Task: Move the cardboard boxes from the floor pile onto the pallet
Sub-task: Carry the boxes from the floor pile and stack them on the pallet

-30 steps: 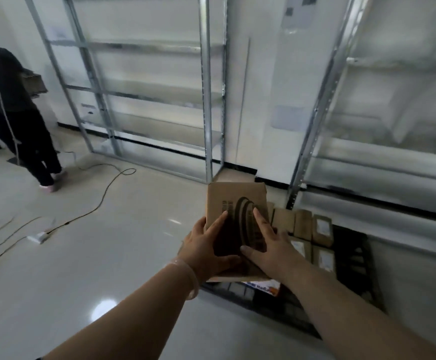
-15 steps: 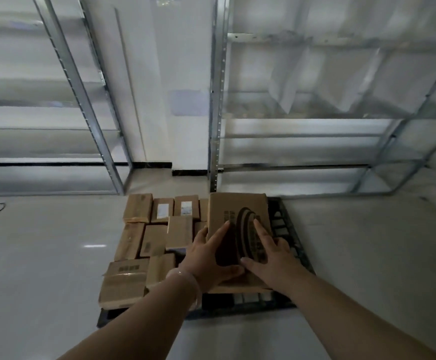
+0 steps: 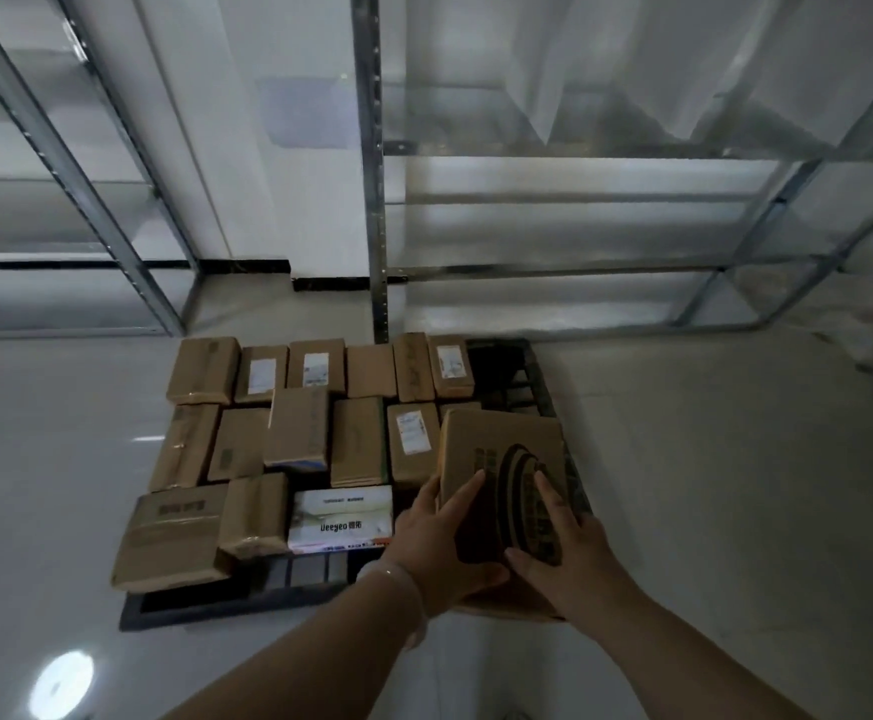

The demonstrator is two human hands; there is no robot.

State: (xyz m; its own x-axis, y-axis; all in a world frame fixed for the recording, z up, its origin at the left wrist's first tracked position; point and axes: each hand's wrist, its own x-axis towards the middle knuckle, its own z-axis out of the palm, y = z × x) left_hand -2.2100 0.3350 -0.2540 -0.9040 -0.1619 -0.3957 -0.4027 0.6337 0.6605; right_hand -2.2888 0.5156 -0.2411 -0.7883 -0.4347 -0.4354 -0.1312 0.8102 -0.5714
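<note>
Printed cardboard box (image 3: 502,449) is held over the pallet's (image 3: 528,376) bare right side, beside the loaded boxes (image 3: 299,428). Grip: left hand (image 3: 439,543) and right hand (image 3: 564,553) both hold it, fingers flat on top. Looks stiff and light; best held by opposite edges.

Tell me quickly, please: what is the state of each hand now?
Left hand: holds the printed cardboard box at its left side.
Right hand: holds the same box at its right side.
</note>
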